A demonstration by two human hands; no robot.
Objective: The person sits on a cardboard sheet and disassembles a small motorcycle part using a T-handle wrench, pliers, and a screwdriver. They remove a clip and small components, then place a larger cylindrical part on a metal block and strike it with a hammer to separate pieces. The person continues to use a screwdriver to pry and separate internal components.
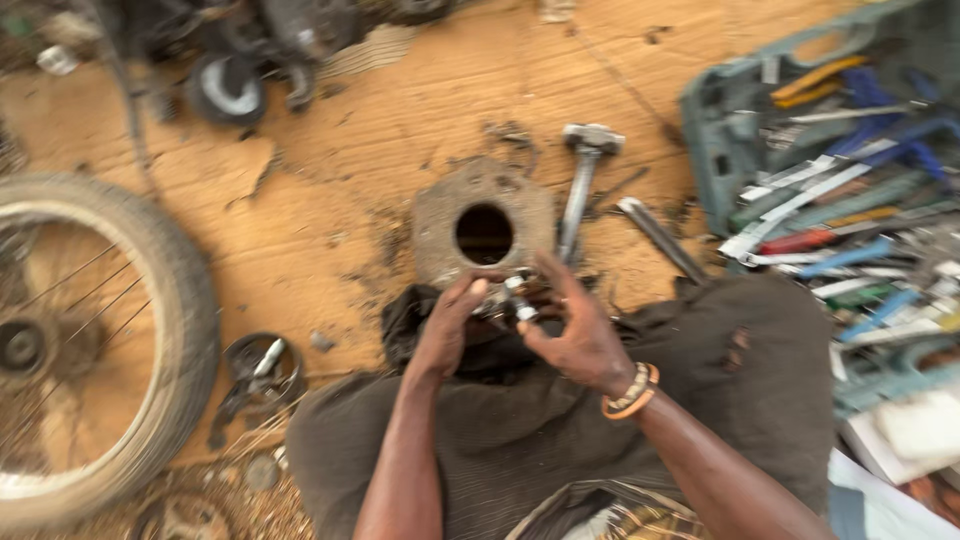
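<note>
Your left hand (448,325) and right hand (578,335) meet over a dark rag (410,320) on your lap, both grips narrow, pinched on a small metal part (518,298) between the fingertips. It is blurred, but it looks light, rigid and probably greasy, so it may slip; hold it by its ends with fingertip pressure. Just beyond the grips lies a round stone block with a hole (483,225), a hammer (584,180) beside it; an open toolbox (830,190) sits out past your right hand.
</note>
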